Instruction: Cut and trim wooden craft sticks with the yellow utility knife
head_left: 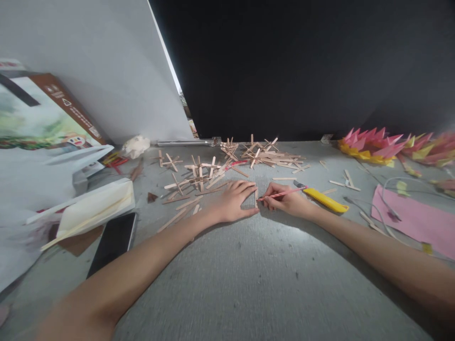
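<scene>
The wooden stick is on the table, in the gap between the two hands, and it points away from me.

Going from near to far, I first see a black phone beside the left arm. A sheet of pink paper is off to the right, with a thin cable on it.

Next come the hands. The left hand is spread wide, with its thumb at the near end of the stick and its fingertips at the far end, so it has the stick held between them. The right hand is pinched on a thin red pencil, or something like one, and the tip is right by the stick. I can't tell if it touches. The hands are near each other but apart.

I think the stick is very light and a bit stiff. It looks dry, so I don't think it is slippery, but it could slide if poked. It may snap if bent hard. I would hold it by both ends, pushing down softly, so the middle is free.

Just past the right hand is a yellow cutter. I would keep fingers off its tip. Farther back is a messy stick pile, some crossed like stars; I'd lift those gently. Pink paper flowers sit at the far right, near a big dark board.
</scene>
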The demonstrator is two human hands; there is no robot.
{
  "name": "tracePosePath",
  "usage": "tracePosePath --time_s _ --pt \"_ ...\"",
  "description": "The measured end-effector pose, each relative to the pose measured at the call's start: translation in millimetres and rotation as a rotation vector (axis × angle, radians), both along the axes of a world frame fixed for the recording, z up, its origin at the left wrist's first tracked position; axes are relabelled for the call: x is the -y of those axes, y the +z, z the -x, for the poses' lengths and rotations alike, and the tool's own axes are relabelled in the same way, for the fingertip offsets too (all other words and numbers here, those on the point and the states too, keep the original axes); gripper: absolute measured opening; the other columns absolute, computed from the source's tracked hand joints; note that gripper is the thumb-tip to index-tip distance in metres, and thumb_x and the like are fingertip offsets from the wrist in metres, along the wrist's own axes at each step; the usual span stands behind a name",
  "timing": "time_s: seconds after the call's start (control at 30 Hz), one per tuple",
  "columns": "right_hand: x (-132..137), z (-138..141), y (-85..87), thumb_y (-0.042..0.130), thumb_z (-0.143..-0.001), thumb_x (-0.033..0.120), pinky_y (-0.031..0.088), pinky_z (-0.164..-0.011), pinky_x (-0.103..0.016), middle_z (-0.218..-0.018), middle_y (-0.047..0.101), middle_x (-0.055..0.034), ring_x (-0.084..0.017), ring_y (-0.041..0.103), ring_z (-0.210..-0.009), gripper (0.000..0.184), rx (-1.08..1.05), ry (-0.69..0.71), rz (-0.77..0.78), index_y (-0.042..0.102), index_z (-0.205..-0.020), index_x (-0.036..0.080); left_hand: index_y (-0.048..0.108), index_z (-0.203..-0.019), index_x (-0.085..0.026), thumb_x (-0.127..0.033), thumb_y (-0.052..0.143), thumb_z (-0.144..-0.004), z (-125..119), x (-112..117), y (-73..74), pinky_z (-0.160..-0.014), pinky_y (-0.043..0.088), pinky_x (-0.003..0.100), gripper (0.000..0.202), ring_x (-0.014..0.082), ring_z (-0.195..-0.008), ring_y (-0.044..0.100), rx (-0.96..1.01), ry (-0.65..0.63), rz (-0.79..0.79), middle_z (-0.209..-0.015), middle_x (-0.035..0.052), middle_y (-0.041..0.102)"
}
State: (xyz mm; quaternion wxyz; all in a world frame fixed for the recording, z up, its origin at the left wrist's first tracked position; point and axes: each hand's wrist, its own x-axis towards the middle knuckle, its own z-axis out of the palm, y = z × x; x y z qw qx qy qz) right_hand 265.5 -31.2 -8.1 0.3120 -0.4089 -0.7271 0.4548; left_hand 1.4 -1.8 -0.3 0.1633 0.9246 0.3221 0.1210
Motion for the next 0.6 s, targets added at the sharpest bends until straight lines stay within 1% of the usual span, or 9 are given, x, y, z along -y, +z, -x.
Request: tracePosePath --time_s 0.2,0.33,0.4,0.5,0.6 --pt "0.1 -0.3 -1.5 0.067 -0.102 0.048 0.052 -0.061 -0.029 -0.079 0.073 -0.0029 -0.016 0.066 -0.066 0.028 0.004 -0.010 -0.002 0.062 -0.088 0.024 0.053 -0.162 -0.023 -0.072 0.055 -0.102 -0.4 -0.2 0.1 -0.129 0.033 0.059 0.078 0.0393 -0.153 0.042 -0.005 0.000 -0.006 -0.165 0.0157 0.052" --pt "0.5 0.2 -0.4 0.065 -0.103 0.053 0.052 -0.060 -0.030 -0.077 0.072 -0.0024 -0.016 0.065 -0.064 0.032 0.001 -0.040 0.008 0.061 -0.089 0.024 0.053 -0.162 -0.024 -0.073 0.055 -0.102 -0.4 1.2 1.6 -0.128 0.033 0.060 0.077 0.0394 -0.152 0.044 0.004 0.003 -0.004 -0.164 0.0155 0.054" --pt "0.3 -0.1 0.0 0.065 -0.102 0.055 0.053 -0.061 -0.030 -0.078 0.072 -0.0029 -0.016 0.065 -0.065 0.033 0.001 -0.033 0.008 0.061 -0.089 0.024 0.053 -0.162 -0.025 -0.073 0.055 -0.102 -0.3 1.2 1.2 -0.128 0.033 0.060 0.077 0.0395 -0.152 0.044 0.015 -0.001 -0.005 -0.164 0.0151 0.054" --pt "-0.2 -0.7 -0.1 0.066 -0.102 0.053 0.053 -0.062 -0.030 -0.079 0.073 -0.0035 -0.016 0.066 -0.066 0.033 0.004 -0.003 -0.001 0.062 -0.088 0.024 0.053 -0.162 -0.026 -0.072 0.056 -0.102 -0.2 0.1 -0.5 -0.128 0.033 0.061 0.076 0.0396 -0.151 0.044 0.019 -0.005 -0.011 -0.163 0.0147 0.054" --pt "-0.3 -0.1 0.2 0.066 -0.102 0.051 0.052 -0.062 -0.030 -0.078 0.073 -0.0028 -0.016 0.066 -0.065 0.031 0.001 -0.012 -0.005 0.061 -0.088 0.024 0.053 -0.162 -0.024 -0.073 0.056 -0.102 -0.1 -0.6 -2.0 -0.129 0.033 0.060 0.077 0.0395 -0.152 0.044 0.006 -0.001 -0.017 -0.164 0.0149 0.054"
